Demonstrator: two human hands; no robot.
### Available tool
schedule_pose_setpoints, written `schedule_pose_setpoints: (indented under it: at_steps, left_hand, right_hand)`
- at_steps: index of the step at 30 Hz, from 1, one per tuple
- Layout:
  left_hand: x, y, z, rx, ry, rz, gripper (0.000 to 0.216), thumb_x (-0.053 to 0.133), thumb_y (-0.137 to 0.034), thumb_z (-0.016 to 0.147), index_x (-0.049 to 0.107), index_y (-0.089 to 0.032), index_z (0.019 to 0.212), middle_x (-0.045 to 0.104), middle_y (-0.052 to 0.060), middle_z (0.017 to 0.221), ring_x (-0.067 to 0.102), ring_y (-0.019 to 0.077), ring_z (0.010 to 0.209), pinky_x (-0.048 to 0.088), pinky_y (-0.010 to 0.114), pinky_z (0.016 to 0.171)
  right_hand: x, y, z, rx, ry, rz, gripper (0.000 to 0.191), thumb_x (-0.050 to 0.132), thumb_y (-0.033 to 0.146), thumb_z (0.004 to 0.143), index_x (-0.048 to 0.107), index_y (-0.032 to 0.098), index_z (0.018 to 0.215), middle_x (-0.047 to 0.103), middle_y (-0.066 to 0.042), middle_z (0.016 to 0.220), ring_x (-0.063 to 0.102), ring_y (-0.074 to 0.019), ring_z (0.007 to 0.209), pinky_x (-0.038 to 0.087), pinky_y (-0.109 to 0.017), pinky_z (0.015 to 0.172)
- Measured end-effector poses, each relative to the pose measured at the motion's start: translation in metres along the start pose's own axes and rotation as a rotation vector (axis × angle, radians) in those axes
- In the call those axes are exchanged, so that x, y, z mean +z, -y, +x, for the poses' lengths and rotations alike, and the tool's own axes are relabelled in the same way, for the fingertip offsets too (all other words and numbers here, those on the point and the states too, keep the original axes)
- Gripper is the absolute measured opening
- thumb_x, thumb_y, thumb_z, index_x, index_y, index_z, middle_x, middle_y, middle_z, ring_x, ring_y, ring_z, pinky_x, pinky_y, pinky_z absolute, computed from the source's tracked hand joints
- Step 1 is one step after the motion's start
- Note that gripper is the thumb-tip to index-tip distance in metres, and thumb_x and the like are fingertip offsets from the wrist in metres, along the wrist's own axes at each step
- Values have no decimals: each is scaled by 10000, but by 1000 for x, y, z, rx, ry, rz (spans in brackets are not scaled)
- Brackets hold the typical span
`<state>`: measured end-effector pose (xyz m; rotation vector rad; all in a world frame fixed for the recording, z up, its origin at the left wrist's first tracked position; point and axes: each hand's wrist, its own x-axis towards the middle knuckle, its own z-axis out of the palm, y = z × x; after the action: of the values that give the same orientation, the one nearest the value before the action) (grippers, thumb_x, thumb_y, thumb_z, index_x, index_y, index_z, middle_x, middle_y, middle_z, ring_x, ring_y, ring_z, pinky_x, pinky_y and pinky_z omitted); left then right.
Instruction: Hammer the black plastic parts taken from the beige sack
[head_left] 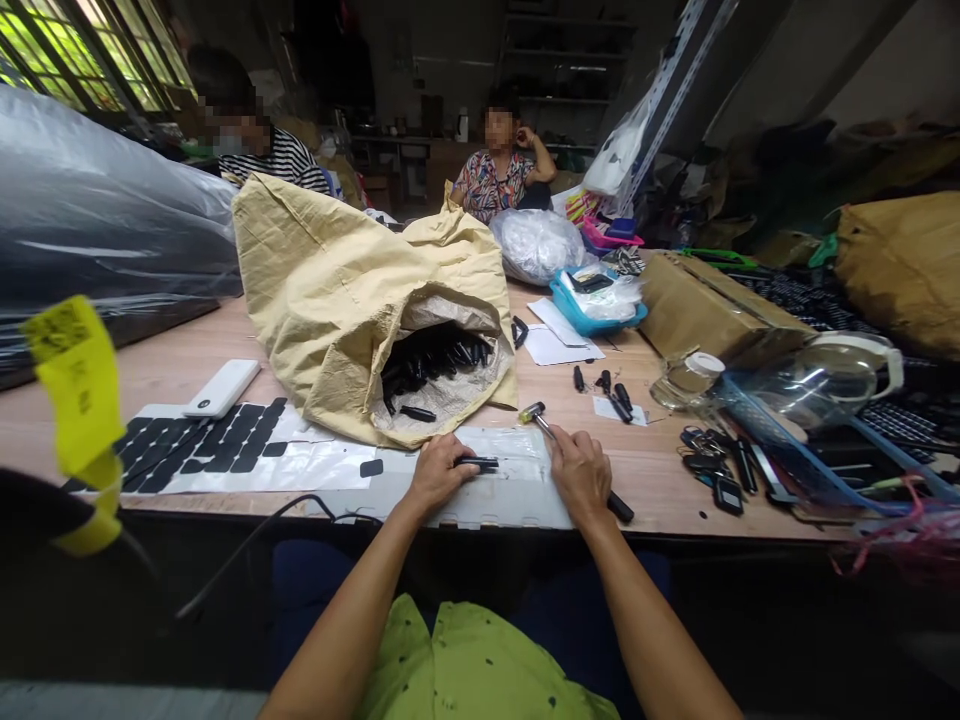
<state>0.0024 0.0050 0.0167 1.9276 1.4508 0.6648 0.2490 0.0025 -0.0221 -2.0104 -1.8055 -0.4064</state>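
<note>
My left hand is closed on one end of a small black cylindrical piece, which lies along a grey work pad at the table's front edge. My right hand is wrapped round the handle of a small hammer. The hammer's head, with a yellowish face, is raised just beyond the pad, and its black grip end shows below the hand. Behind my hands a cream cloth sack gapes toward me. Many black cylindrical pieces fill its mouth.
Left of the pad lies a sheet of black stickers under a white power bank. To the right are loose black parts, keys, a glass jar and a cardboard box. Two people sit across the table.
</note>
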Motion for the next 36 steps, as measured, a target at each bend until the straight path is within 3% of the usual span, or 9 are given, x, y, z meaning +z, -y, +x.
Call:
schedule_pose_setpoints:
  at_steps: [4,7,10,18,22,26,28,33,36]
  left_hand:
    - [-9,-20,-36,156,113,-317,214,606,-346,864,743,-213,960,675,50,940,593,212,908,457,333,847]
    - [0,-29,-71,202,402,-474,244,667,-410,831,747,-212,947,703,39,920,623,187,849,473,284,798]
    - [30,-15,-91,55,556,-334,211,720,-367,767,756,-221,915,726,17,892,642,185,827,475,269,778]
    - [99,47,-86,-518,534,60,395,552,-267,860,658,-283,1241,711,66,1200,641,284,1142,484,376,955]
    - [84,24,-91,-344,581,77,497,634,-232,790,635,-265,1286,675,81,1274,595,311,1218,451,406,1021]
    - [38,-18,-77,33,769,-89,351,710,-318,762,736,-247,1104,759,39,999,690,247,938,520,314,852]
    - [10,-29,-56,123,676,-218,287,649,-342,828,734,-253,1087,755,4,949,681,189,858,519,265,802]
    - [-40,-11,10,-63,-79,215,341,473,-165,902,699,-234,1149,690,77,1093,600,250,1032,496,376,886]
    - [-52,9,35,-215,-210,518,288,557,-136,844,722,-205,1070,637,133,1173,540,322,1108,459,444,922]
  right_hand:
    - [-3,2,-1,-12,-4,-18,268,558,219,929,711,272,1143,525,-33,816,398,-159,759,222,-284,647]
    - [-4,2,-1,-21,-15,-25,262,547,230,934,709,264,1137,522,-35,809,402,-163,753,226,-284,644]
    - [-3,2,-1,-25,-29,-24,261,543,223,930,708,262,1129,521,-35,804,406,-166,756,236,-284,647]
    - [0,1,-1,-26,-33,-13,284,536,209,921,694,268,1150,529,-40,822,419,-177,786,253,-288,663]
    - [2,1,-1,-32,-34,-12,281,545,211,919,692,271,1151,526,-40,823,422,-178,790,254,-288,665]
    - [2,1,-2,-30,-43,-22,283,542,208,917,692,266,1150,516,-39,816,418,-178,780,254,-289,661]
    - [2,1,-2,-26,-39,-26,287,540,205,918,690,265,1155,515,-38,813,418,-178,780,256,-288,661]
    - [0,3,-1,-28,-32,-36,287,555,198,913,691,266,1156,535,-38,825,427,-176,787,260,-288,663]
    - [-1,4,0,-24,-36,-40,276,567,202,909,696,265,1145,544,-36,817,434,-174,784,259,-287,656]
